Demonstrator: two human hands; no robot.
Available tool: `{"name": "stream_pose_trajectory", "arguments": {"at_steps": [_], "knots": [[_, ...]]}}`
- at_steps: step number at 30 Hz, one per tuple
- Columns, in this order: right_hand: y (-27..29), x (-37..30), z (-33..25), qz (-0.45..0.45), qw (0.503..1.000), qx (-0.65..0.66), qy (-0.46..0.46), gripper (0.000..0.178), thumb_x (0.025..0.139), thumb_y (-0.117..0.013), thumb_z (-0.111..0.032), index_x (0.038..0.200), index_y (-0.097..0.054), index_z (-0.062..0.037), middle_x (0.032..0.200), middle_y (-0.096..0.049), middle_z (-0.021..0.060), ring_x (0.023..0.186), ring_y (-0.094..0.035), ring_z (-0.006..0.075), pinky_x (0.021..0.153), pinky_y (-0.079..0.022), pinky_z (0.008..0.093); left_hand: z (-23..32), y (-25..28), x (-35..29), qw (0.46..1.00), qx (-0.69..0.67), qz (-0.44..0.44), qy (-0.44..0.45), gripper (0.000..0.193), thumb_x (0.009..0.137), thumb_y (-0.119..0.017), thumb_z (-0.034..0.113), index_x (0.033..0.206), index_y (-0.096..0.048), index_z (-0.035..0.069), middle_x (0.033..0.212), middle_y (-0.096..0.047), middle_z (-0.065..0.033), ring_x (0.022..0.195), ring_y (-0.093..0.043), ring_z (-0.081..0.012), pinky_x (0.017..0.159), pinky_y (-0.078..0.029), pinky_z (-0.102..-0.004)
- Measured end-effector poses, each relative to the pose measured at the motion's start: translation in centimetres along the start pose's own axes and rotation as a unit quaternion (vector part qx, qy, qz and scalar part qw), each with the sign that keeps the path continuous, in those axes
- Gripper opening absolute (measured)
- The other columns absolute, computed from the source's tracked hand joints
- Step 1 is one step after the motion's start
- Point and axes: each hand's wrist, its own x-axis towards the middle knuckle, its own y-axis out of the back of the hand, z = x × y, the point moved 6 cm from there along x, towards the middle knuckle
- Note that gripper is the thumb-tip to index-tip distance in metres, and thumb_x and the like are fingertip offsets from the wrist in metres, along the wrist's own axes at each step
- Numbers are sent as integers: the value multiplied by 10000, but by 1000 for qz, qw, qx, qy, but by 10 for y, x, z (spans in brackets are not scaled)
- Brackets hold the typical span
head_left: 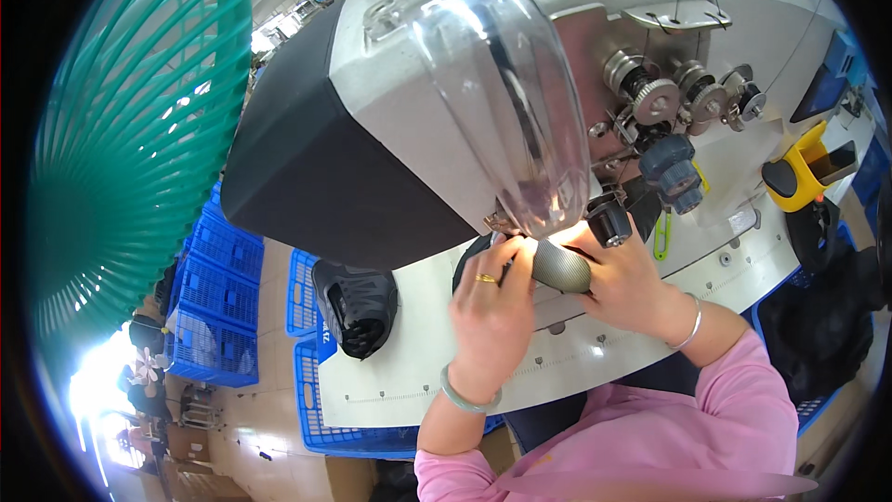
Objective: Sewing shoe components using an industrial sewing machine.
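Under the head of a large white and black sewing machine (409, 121), both hands grip what looks like a shoe, with a rounded, olive-grey textured end (561, 268) facing me. My left hand (495, 302), with a ring and a pale bangle, presses its bent fingers on the left side. My right hand (627, 284) closes around the right side, near a dark knob. A lamp lights the fingertips, and the needle area is hidden behind the clear guard (506, 84) and the hands. A dark grey laced shoe (358, 307) stands on the white table (409, 386) to the left.
A green fan guard (139, 149) fills the upper left. Blue crates (218, 297) are stacked on the floor at left. Thread tension dials (655, 98) sit on the machine. A green cutter (662, 235) and a yellow holder (797, 172) are at right, above dark material (818, 335) in a crate.
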Motion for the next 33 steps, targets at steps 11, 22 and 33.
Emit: {"name": "stream_pose_trajectory", "arguments": {"at_steps": [11,22,33], "knots": [[4,5,-9,29,998,30,-42,291,649,-725,-146,921,-686,-51,992,-574,8,877,-519,257,799,-345,426,5,-7,1,992,-18,83,90,121,751,-696,6,870,-684,24,868,-624,-70,765,-563,-269,649,-467,-344],[-9,-17,4,46,994,97,-24,407,544,-695,-20,946,-653,-71,967,-520,69,902,-510,298,776,-409,425,6,-2,-1,999,24,-7,-47,287,619,-672,-46,897,-686,27,927,-628,-58,851,-601,-249,667,-520,-319],[-4,-11,-4,68,996,49,-19,375,562,-683,-26,931,-649,-82,994,-551,58,896,-511,289,734,-395,406,1,3,8,996,23,-27,-76,234,603,-665,-21,828,-632,36,881,-589,-52,824,-597,-234,589,-515,-300]]}}
